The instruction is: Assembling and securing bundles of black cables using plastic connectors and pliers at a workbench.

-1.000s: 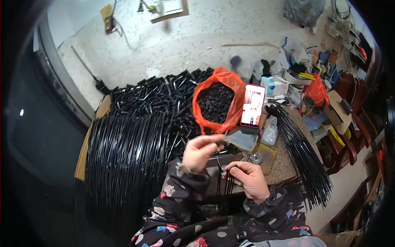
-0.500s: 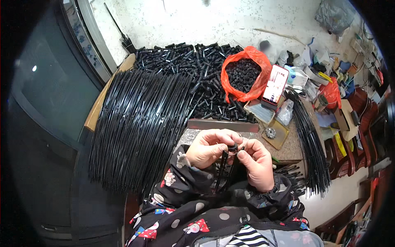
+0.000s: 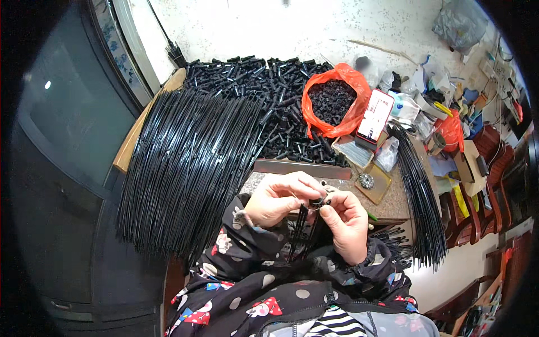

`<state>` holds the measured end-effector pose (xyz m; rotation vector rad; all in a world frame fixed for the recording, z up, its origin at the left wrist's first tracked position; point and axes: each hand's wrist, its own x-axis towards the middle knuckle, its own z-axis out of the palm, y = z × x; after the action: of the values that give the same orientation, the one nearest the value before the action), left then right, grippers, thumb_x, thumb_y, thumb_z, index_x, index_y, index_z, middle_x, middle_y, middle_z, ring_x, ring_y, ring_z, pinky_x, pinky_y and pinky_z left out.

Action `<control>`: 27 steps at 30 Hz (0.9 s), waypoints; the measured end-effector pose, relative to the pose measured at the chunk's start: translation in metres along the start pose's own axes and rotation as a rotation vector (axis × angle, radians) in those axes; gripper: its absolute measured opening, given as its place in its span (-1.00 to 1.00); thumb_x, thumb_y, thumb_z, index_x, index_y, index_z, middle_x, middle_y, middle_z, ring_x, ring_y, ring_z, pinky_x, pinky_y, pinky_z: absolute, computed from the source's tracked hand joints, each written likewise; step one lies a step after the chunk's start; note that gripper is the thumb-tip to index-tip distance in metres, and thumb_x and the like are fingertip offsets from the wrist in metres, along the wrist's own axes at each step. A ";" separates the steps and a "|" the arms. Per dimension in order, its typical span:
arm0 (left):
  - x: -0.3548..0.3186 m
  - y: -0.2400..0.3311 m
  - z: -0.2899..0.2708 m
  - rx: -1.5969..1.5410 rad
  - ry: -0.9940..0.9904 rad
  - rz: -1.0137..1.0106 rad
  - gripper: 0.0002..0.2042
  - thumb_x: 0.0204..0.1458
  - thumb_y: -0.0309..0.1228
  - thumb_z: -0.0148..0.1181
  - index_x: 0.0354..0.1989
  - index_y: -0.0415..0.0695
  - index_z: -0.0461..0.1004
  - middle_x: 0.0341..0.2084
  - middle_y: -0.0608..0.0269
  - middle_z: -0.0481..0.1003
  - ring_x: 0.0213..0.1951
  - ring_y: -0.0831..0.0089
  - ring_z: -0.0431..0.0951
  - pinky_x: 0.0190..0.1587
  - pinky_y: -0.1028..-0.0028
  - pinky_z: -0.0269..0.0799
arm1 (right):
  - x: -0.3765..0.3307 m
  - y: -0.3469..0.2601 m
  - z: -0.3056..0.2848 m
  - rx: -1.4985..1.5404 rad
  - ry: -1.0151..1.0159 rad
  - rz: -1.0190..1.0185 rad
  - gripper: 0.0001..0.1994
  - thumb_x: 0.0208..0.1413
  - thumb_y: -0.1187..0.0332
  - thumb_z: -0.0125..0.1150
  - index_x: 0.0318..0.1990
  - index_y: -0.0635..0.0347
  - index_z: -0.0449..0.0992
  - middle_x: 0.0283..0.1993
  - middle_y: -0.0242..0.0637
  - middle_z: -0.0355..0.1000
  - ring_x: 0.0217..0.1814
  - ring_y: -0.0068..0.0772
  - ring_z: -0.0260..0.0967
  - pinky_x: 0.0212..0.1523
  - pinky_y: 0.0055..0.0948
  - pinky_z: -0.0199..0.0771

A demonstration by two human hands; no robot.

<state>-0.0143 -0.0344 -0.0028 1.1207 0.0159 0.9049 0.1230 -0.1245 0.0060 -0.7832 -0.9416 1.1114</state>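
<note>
Close in front of my chest, my left hand (image 3: 276, 200) pinches a small round black plastic part (image 3: 317, 201) from its left side. My right hand (image 3: 348, 226) closes on the same part from the right, thumb and fingertips pressed together. A strand of thin wire (image 3: 296, 197) shows at the left fingertips. Several thin black rods (image 3: 299, 231), which look like umbrella ribs, hang down from the part between my wrists. My fingers hide just how wire, rods and part join.
A thick layer of long black rods (image 3: 188, 174) lies at the left. Behind it spreads a heap of black flanged tubes (image 3: 236, 78). A red plastic bag (image 3: 307, 106) holds small black pieces. A phone (image 3: 375, 116), a yellowish tray (image 3: 382, 188) and another rod bundle (image 3: 421, 202) are on the right.
Both hands have shifted slightly left, still closed on the round part. My right fingertips have moved closer in around it.
</note>
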 end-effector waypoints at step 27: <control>-0.008 -0.034 0.045 0.474 0.443 0.362 -0.86 -0.16 -0.67 0.14 -0.37 -0.26 0.41 -0.31 0.16 0.34 -0.24 0.47 0.36 -0.17 0.55 0.28 | 0.006 0.009 -0.014 -0.012 0.114 -0.103 -0.76 0.00 0.53 0.09 -0.13 0.35 0.38 -0.23 -0.31 0.40 -0.21 -0.61 0.30 -0.14 -0.63 0.27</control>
<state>0.0211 -0.0790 -0.0115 1.3594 0.4208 1.5151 0.1333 -0.1170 -0.0061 -0.7907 -0.8840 0.9621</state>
